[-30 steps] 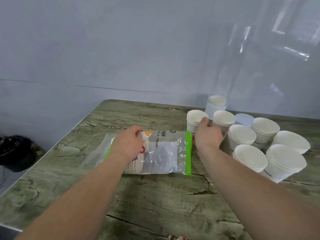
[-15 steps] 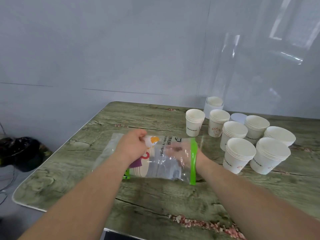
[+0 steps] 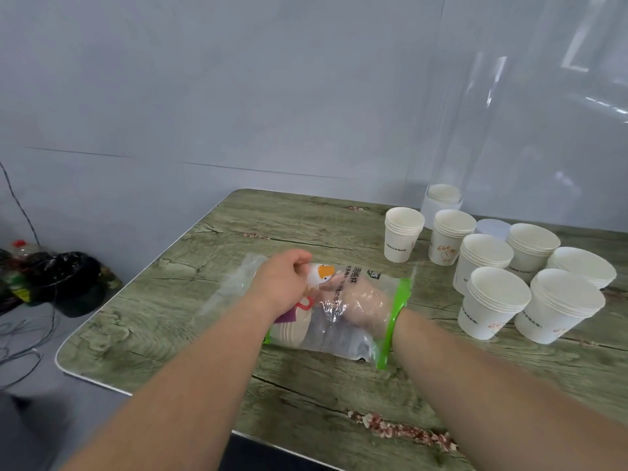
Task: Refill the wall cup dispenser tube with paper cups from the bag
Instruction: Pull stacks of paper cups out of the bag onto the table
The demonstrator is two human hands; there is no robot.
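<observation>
Crinkled clear plastic bag (image 3: 339, 334), left hand (image 3: 282, 283) pinching it, right hand (image 3: 362, 302) inside, fingers unclear.

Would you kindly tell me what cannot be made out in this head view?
- Right hand, head view: inside the plastic bag, blurred by crinkled film; its grip cannot be told.
- Paper cups in the bag: mostly hidden by the left hand gripping it; count unclear.
- Dispenser tube: top cut off by the upper edge.
- Print on the standing cup stacks: too small to read.
</observation>
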